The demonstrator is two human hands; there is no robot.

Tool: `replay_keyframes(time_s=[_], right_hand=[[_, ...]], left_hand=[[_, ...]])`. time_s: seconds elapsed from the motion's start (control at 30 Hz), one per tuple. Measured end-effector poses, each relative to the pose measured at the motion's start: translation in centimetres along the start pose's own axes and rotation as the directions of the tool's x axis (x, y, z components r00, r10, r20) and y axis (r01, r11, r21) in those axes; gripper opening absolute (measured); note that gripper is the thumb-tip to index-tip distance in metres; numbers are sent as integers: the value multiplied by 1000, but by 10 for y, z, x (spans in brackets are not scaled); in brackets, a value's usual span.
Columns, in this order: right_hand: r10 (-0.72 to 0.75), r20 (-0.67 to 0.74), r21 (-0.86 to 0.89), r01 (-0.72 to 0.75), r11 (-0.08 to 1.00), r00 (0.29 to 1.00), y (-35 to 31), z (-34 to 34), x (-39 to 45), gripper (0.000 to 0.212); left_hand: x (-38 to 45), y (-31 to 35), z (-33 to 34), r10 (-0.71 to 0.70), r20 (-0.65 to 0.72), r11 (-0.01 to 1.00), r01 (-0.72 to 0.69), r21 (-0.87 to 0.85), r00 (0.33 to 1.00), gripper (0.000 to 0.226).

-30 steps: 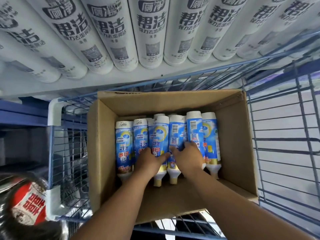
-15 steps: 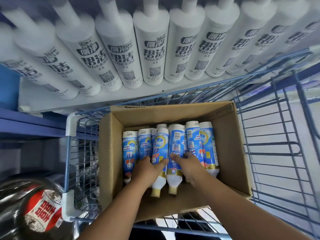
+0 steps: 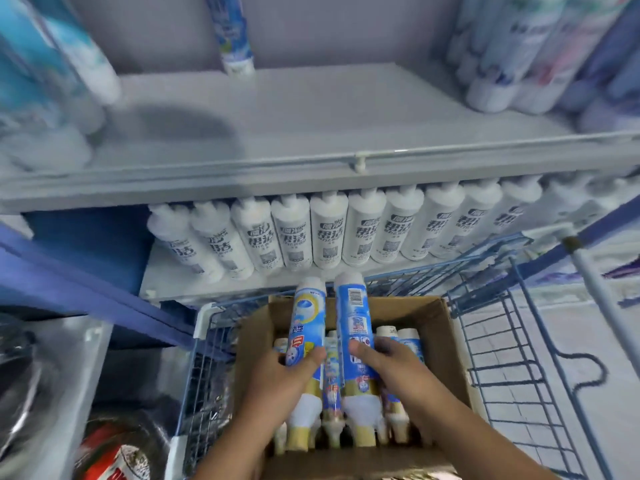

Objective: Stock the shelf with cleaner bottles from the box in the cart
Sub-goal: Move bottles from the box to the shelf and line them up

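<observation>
A brown cardboard box (image 3: 440, 317) sits in a blue wire cart (image 3: 512, 341) and holds several blue-and-white cleaner bottles (image 3: 408, 341) lying side by side. My left hand (image 3: 280, 379) grips one blue cleaner bottle (image 3: 308, 313), lifted above the box with its base pointing away from me. My right hand (image 3: 398, 368) grips a second blue cleaner bottle (image 3: 353, 306), raised beside the first. Ahead is a grey shelf (image 3: 294, 112) with one matching blue bottle (image 3: 230, 32) standing at its back.
A row of white bottles (image 3: 329, 233) fills the lower shelf just beyond the cart. Blurred bottles stand at the upper shelf's left (image 3: 52, 74) and right (image 3: 540, 53). A shelf-edge rail (image 3: 360, 161) runs across. A red-labelled item (image 3: 117, 459) lies at lower left.
Both hands have closed on a bottle each and lifted them out of the box. My view has tilted up, bringing the upper grey shelf into sight.
</observation>
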State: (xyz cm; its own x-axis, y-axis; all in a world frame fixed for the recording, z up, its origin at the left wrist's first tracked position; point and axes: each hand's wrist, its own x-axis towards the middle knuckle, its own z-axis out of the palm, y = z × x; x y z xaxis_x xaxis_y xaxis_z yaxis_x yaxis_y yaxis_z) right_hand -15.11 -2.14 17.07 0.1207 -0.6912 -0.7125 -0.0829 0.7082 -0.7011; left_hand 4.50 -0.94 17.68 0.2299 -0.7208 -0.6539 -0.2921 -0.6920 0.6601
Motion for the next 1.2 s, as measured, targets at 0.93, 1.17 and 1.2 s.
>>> replay_keyframes(time_s=[0.93,1.17,1.2], right_hand=[[-429,-11,-30,429,903,903,-243,72,-86,42],[-370,-75,-65,365,929,926,-254,77,-60,47],[-363,-76,-62,359,931,929,-256,77,-58,48]], left_hand=[[-65,197,-128,307,-257,905,-365,-220,916,43],[-48,208,-134,295,-206,901,-343,-265,933,40],[-47,210,-134,291,-207,903,-340,-262,934,39]])
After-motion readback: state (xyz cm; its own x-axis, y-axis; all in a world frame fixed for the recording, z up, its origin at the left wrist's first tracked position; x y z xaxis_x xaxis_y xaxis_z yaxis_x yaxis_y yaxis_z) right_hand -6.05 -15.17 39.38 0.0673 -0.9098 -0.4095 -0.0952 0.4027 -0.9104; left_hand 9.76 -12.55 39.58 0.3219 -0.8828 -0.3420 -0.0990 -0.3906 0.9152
